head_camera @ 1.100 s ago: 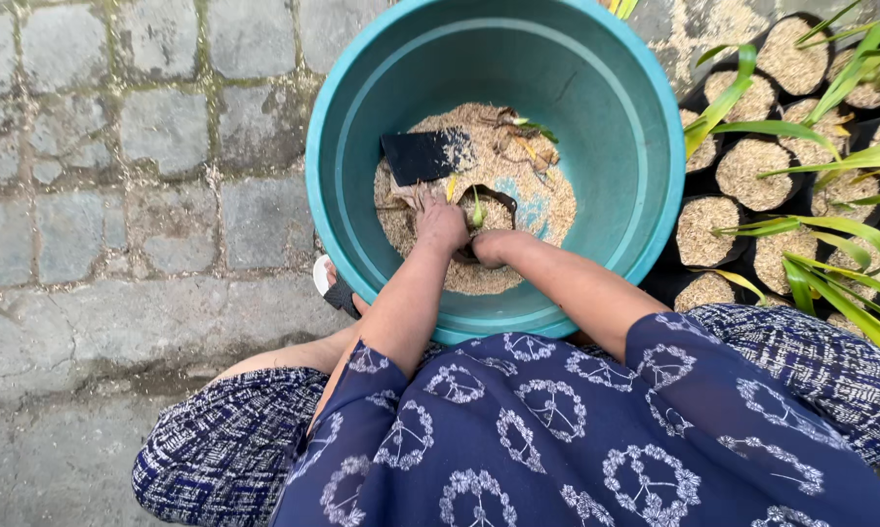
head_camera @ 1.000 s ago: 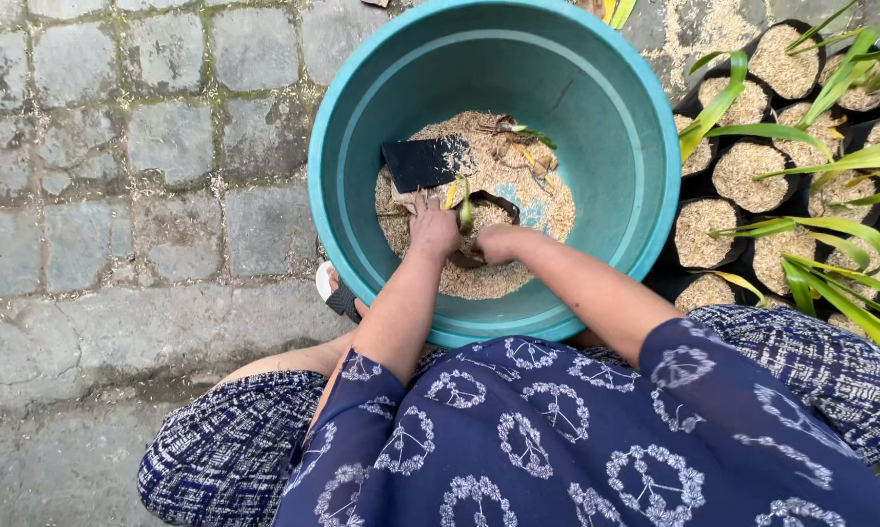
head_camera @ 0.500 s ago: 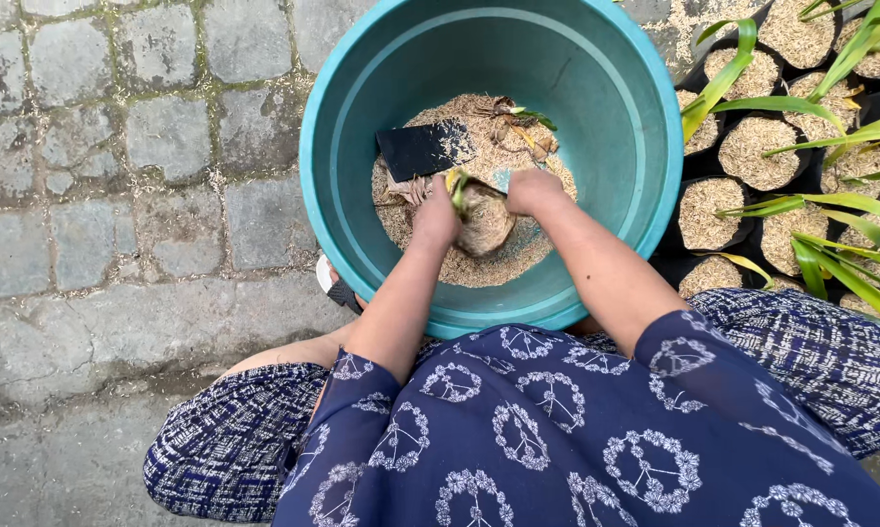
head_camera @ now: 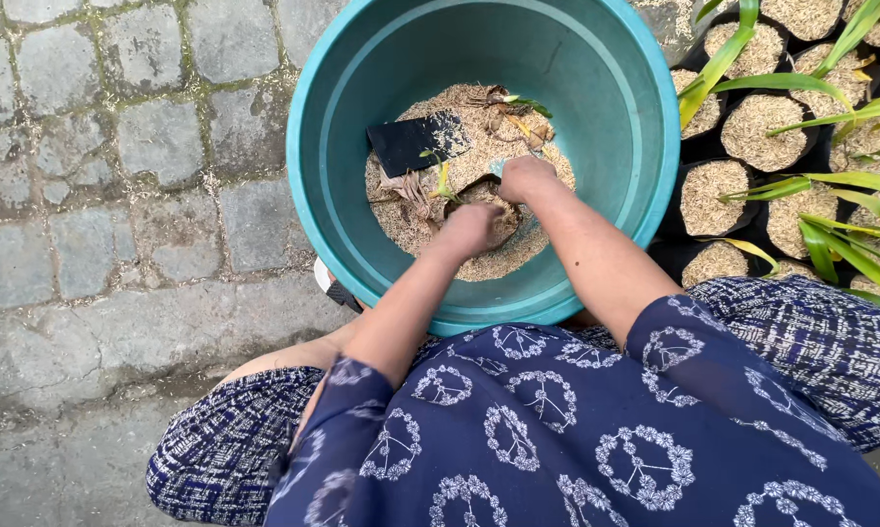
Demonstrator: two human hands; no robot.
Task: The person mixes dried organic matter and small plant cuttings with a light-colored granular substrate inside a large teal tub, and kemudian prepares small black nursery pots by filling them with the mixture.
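Cobbled ground (head_camera: pixel 118 176) w/ teal tub (head_camera: pixel 645 127), black seedling bags (head_camera: pixel 713 200).

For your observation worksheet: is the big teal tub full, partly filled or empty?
Partly filled. The teal tub holds a low layer of rice husk at its bottom only; its inner walls show bare above it.

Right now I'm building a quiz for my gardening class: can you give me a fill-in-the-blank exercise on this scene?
1. Both hands reach into a round ____ tub.
2. The left hand and right hand rest on a heap of ____-coloured husks.
3. A flat ____ bag lies on the husks.
4. The filled bags with green leaves stand to the tub's ____.

Missing words: teal; tan; black; right
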